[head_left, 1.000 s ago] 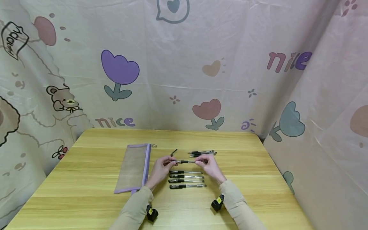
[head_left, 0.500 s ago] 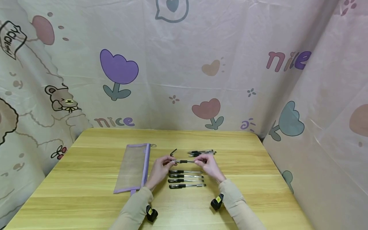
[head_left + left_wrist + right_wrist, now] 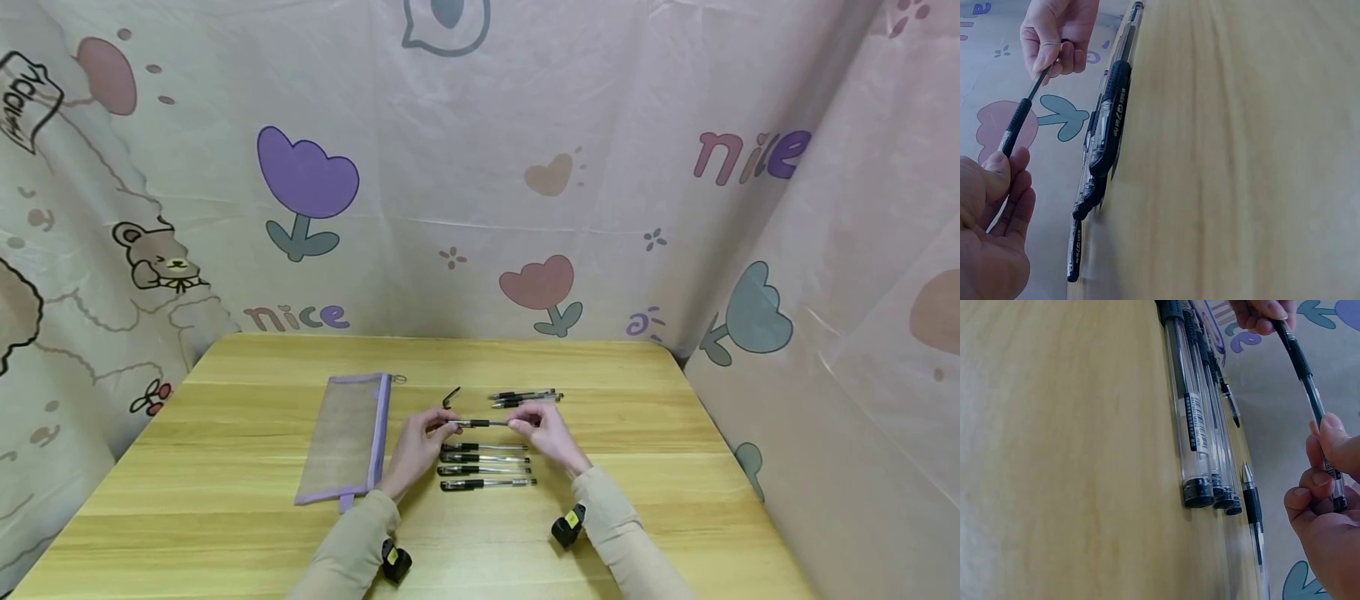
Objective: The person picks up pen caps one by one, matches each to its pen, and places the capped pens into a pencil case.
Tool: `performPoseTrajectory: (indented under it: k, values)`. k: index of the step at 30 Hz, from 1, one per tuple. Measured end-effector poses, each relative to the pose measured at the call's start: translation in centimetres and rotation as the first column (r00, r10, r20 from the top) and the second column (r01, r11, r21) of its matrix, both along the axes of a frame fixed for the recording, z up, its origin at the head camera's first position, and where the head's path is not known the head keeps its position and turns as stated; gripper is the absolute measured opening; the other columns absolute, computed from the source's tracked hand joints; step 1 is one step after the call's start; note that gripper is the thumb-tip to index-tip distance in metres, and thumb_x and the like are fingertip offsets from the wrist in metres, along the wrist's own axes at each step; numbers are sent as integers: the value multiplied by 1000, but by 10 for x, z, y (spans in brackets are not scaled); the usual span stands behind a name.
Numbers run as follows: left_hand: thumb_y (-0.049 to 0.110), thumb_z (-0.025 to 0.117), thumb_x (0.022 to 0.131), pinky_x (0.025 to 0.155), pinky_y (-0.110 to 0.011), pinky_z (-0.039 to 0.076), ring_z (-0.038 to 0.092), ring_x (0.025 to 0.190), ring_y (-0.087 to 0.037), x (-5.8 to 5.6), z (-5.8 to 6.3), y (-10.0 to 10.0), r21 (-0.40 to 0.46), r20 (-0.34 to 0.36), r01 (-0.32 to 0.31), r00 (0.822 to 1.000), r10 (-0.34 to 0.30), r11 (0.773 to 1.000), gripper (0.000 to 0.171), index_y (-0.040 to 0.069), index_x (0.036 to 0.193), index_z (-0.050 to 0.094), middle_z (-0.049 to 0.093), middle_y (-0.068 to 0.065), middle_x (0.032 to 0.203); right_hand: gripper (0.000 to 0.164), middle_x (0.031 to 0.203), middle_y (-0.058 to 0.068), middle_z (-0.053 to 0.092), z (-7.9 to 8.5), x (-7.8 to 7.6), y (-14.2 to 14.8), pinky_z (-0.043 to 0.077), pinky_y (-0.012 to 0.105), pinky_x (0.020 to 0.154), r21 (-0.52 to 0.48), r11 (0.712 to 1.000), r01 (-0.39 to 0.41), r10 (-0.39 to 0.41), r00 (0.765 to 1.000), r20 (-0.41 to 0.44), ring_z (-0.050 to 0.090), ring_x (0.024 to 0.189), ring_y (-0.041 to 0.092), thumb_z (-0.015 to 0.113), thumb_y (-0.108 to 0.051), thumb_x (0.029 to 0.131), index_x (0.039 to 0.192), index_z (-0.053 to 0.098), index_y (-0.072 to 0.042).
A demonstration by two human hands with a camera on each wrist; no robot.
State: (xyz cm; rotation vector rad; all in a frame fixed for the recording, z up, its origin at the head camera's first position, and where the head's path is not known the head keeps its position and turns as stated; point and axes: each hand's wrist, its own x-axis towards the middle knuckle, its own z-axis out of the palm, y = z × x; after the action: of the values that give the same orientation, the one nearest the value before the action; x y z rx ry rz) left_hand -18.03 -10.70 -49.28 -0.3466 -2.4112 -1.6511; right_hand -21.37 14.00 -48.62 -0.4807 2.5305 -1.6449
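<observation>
Both hands hold one gel pen [image 3: 480, 423] level above the table, its black grip section between them. Thumb and fingers of my left hand [image 3: 420, 442] pinch its left end, which they partly cover. At the clear barrel's other end, my right hand [image 3: 547, 433] pinches it; the black end plug shows below the fingers in the right wrist view. Just nearer to me lies a row of several capped gel pens [image 3: 483, 470], side by side with caps to the left. Behind the right hand are a few uncapped pens [image 3: 521, 396], tips to the left.
Left of the hands lies a flat mesh zip pouch [image 3: 343, 437] with purple edging. A small black piece [image 3: 450, 398], perhaps a pen cap, lies behind the left hand. The wooden table [image 3: 187, 475] ends at a printed cloth backdrop [image 3: 450, 208].
Both hands keep the same pinch on the pen and stay almost still. The pen now sits very slightly closer to the row, and the head view has shifted a little.
</observation>
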Motion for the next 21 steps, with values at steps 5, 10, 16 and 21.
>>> performPoseTrajectory:
  k: [5,10,16,21]
  values:
    - [0,69,91,86,-29,60,72,93,-24,2,-1,0,-9,-47,6,999,-7,1000,14,7,101,74,76,-7,94,14,95,19,69,1,0,0,47,18,65,5,1000,-8,8,1000,-15,56,76,15,68,-5,92,103,73,3]
    - [2,68,92,87,-33,60,72,94,-24,2,-2,-3,-42,-82,21,996,-25,999,13,8,102,74,76,-5,96,15,97,16,69,5,5,-3,47,17,65,13,1000,10,-11,1000,26,59,80,21,68,-4,92,105,72,3]
    - [3,68,92,93,-41,59,73,93,-22,0,0,-7,-31,-37,9,999,-10,999,13,7,103,74,77,-5,92,18,101,25,71,13,3,-6,48,18,68,17,999,-30,31,999,-9,60,81,29,67,-3,93,107,71,8]
    - [2,66,93,92,-36,60,74,92,-26,-4,0,-10,-6,17,21,1000,-21,1000,15,5,106,73,77,-8,93,24,108,31,70,5,-3,2,52,17,71,-11,998,-69,69,997,-32,64,90,43,67,-4,94,114,69,9]
